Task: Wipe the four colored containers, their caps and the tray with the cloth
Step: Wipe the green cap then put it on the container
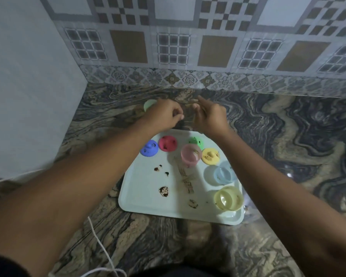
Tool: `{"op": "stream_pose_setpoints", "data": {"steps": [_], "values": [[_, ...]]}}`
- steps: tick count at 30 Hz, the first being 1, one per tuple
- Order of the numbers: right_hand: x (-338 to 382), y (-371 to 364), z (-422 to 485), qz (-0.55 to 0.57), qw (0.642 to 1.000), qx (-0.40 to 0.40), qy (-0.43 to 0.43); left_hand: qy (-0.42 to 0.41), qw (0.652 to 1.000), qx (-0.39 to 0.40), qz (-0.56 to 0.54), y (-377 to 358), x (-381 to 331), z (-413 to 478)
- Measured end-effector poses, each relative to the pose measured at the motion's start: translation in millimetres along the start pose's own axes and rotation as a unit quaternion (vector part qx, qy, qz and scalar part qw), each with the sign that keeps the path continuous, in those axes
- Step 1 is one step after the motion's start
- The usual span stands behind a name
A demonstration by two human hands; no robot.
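Single head-worn wide-angle view. Pitched forward and steeply down, near over veined stone countertop point(278, 136). Faces patterned tiled wall point(218, 48) at 12 o'clock, plain wall point(28, 86) at 9. Tray point(140, 198) just below centre, toward 5 o'clock. Left hand point(164, 114) and right hand point(210, 118) in from 7 and 5 o'clock, close together just above centre. Straight lines bowed at frame edges.

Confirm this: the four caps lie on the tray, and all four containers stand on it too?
Not all four. The head view shows the pink container, blue container and yellow container on the tray; the green container stands off it on the counter, beside the left hand. The caps do lie there.
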State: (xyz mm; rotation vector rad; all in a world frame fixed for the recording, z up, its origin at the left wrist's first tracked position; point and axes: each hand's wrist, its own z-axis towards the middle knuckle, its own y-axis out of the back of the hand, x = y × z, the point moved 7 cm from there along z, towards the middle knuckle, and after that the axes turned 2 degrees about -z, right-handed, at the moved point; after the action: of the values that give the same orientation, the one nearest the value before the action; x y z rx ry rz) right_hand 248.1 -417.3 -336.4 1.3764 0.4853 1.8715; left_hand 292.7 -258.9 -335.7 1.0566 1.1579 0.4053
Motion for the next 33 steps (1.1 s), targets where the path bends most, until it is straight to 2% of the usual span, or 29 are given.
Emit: {"op": "stream_pose_setpoints", "data": {"steps": [2, 5, 9, 12, 20, 23, 26, 30, 33], "values": [[-17.5, 5.0, -17.3, -0.022, 0.999, 0.008, -0.025, -0.002, 0.997, 0.075, -0.005, -27.0, -11.2, -1.1], [-37.0, 6.2, -42.5, -0.035, 0.998, 0.019, -0.045, -0.036, 0.983, 0.162, 0.077, -59.7, -25.5, -3.5], [-50.5, 5.4, -60.4, -0.021, 0.997, 0.024, -0.075, -0.075, 0.961, 0.221, 0.147, -80.0, -42.0, -4.1], [-58.3, 4.6, -63.2, -0.018, 0.995, 0.022, -0.099, -0.073, 0.953, 0.239, 0.172, -82.0, -42.1, -1.7], [-60.8, 10.0, -63.6, -0.011, 0.990, 0.012, -0.137, -0.167, 0.927, 0.262, 0.211, -90.5, -49.2, 3.1], [-59.5, 14.7, -64.3, -0.009, 0.987, 0.019, -0.156, -0.223, 0.922, 0.197, 0.247, -86.3, -51.0, 1.2], [-59.0, 28.6, -66.0, 0.008, 0.982, -0.012, -0.189, -0.201, 0.951, 0.164, 0.166, -75.9, -45.0, 7.1], [-46.0, 43.6, -69.7, 0.120, 0.968, -0.056, -0.214, -0.120, 0.991, 0.045, -0.033, -35.6, -40.6, 19.9], [-19.4, 46.5, -67.7, 0.203, 0.961, -0.062, -0.179, 0.020, 0.973, 0.016, -0.230, -11.5, -39.6, 9.0]]}}
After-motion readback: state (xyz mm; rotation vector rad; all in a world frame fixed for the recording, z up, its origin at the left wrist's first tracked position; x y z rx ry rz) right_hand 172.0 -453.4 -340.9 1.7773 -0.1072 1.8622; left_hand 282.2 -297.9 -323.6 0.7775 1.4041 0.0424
